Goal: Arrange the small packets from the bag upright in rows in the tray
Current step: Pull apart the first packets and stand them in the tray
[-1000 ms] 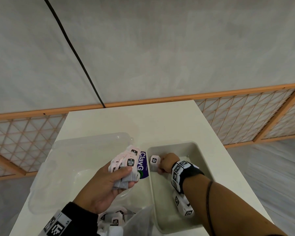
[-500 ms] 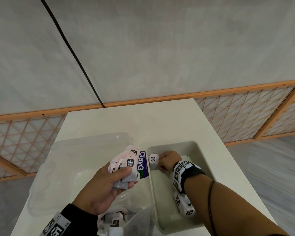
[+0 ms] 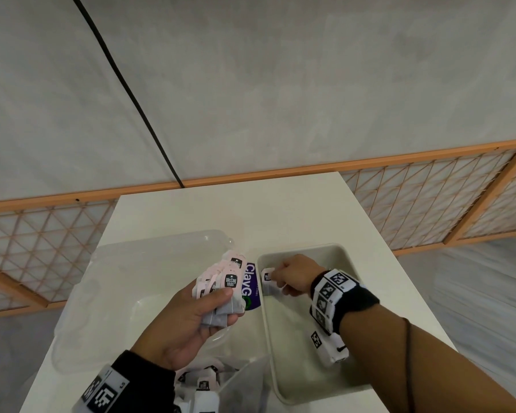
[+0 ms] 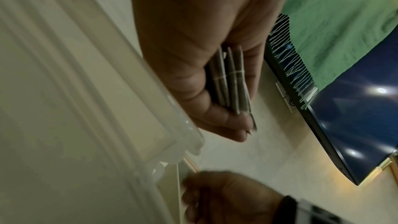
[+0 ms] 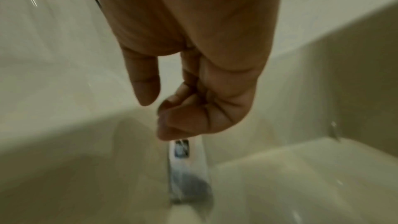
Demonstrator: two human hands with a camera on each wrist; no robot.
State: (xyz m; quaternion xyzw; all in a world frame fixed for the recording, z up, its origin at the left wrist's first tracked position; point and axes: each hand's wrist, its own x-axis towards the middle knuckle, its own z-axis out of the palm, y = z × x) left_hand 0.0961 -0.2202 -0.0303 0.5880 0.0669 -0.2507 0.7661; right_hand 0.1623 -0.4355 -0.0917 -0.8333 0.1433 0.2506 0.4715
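Observation:
My left hand grips a fanned stack of small pink-and-white tea packets above the table, left of the beige tray; the left wrist view shows the stack edge-on between thumb and fingers. My right hand is inside the tray at its far left corner, pinching one packet upright against the left wall. In the right wrist view that packet stands under my curled fingers. A clear bag with several more packets lies at the near edge.
A clear plastic lid lies on the white table left of the tray, with a purple label beside the tray. A wooden lattice railing runs behind the table. The rest of the tray floor is bare.
My right hand has carried its packet farther toward the tray's far left corner and stood it by the wall. The left hand with its stack has stayed almost still.

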